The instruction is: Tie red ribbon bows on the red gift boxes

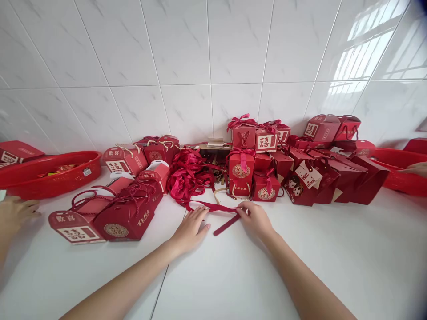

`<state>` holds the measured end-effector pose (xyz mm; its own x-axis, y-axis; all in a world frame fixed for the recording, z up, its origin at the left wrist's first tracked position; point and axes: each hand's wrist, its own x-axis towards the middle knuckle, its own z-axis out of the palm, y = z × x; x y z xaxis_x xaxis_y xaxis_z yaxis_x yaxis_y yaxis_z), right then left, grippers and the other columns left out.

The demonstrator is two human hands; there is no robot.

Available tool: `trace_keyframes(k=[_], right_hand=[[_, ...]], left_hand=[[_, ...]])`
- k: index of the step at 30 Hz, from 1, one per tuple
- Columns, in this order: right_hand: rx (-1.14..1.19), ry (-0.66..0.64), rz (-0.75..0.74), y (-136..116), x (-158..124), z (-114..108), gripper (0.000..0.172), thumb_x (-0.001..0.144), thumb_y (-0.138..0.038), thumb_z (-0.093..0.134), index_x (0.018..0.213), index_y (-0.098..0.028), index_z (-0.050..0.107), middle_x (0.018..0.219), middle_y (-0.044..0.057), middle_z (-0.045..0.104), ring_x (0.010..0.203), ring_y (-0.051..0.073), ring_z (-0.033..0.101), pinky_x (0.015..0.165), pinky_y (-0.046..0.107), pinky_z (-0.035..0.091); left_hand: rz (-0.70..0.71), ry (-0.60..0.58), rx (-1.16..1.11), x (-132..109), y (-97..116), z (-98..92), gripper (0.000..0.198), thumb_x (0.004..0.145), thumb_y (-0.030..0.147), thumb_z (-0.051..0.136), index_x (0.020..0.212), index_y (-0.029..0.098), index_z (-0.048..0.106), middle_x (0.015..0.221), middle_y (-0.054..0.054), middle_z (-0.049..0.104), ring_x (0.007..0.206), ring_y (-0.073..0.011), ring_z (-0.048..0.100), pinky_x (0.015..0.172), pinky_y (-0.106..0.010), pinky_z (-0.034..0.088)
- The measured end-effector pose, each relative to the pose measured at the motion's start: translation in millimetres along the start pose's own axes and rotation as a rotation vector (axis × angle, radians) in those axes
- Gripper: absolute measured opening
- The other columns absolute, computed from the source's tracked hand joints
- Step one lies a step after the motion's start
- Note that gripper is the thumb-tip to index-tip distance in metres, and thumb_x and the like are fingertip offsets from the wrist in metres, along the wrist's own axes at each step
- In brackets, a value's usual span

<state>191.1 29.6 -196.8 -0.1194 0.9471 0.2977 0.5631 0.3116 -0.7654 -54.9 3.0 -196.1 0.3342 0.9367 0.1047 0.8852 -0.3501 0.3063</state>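
Forearms [133, 284] stretch over the white worktop [220, 284]. The right hand's [256, 220] grip is clamped on a red ribbon [227, 225] lying between both hands; the left hand [188, 229] touches it, its grip impossible to tell. Boxes [76, 233] on either side read 囍; smaller writing stays illegible.

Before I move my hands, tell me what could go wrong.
The flat dark-red ribbon under your left hand and pinched by your right hand might snag: it seems to lead toward the tangled heap of shiny crimson ribbon. The stacked red cardboard boxes stand just beyond your right hand, so a forward push could topple them.
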Motion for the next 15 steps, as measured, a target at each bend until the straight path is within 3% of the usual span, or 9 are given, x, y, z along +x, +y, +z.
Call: trace_keyframes(k=[5, 8, 12, 15], right_hand=[[0.216, 0.083, 0.110, 6.2, 6.8, -14.3, 0.025, 0.080, -0.046, 0.054, 0.080, -0.022, 0.058, 0.050, -0.007, 0.032, 0.048, 0.013, 0.032, 0.051, 0.026, 0.024], [0.414, -0.005, 0.131, -0.8, 6.6, -25.4, 0.033, 0.078, -0.052, 0.055, 0.067, -0.022, 0.048, 0.050, -0.008, 0.028, 0.047, 0.011, 0.029, 0.050, 0.026, 0.024], [0.617, -0.176, 0.113, -19.2, 7.7, -50.7, 0.050, 0.077, -0.053, 0.057, 0.051, -0.023, 0.028, 0.044, -0.007, 0.027, 0.048, 0.011, 0.035, 0.054, 0.028, 0.033], [0.704, -0.236, 0.090, -42.3, 12.6, -80.2, 0.044, 0.076, -0.051, 0.060, 0.051, -0.022, 0.039, 0.039, -0.008, 0.025, 0.046, 0.011, 0.034, 0.057, 0.030, 0.036]], left_hand=[[-0.007, -0.042, 0.017, -0.4, 0.0, -1.8, 0.055, 0.093, 0.044, 0.036, 0.141, 0.017, 0.038, 0.151, -0.011, 0.032, 0.141, -0.0274, 0.025, 0.115, -0.048, 0.022], [-0.008, -0.062, 0.019, -0.2, 0.3, -1.7, 0.056, 0.093, 0.046, 0.034, 0.141, 0.017, 0.039, 0.152, -0.011, 0.031, 0.141, -0.0279, 0.023, 0.115, -0.049, 0.021], [-0.013, -0.066, 0.019, 0.2, 1.0, -0.7, 0.056, 0.093, 0.045, 0.032, 0.141, 0.017, 0.038, 0.153, -0.011, 0.027, 0.142, -0.0283, 0.021, 0.115, -0.050, 0.019], [-0.009, -0.067, 0.017, 0.6, 0.8, 0.2, 0.057, 0.094, 0.045, 0.031, 0.142, 0.016, 0.037, 0.153, -0.011, 0.026, 0.142, -0.0282, 0.020, 0.115, -0.050, 0.018]])
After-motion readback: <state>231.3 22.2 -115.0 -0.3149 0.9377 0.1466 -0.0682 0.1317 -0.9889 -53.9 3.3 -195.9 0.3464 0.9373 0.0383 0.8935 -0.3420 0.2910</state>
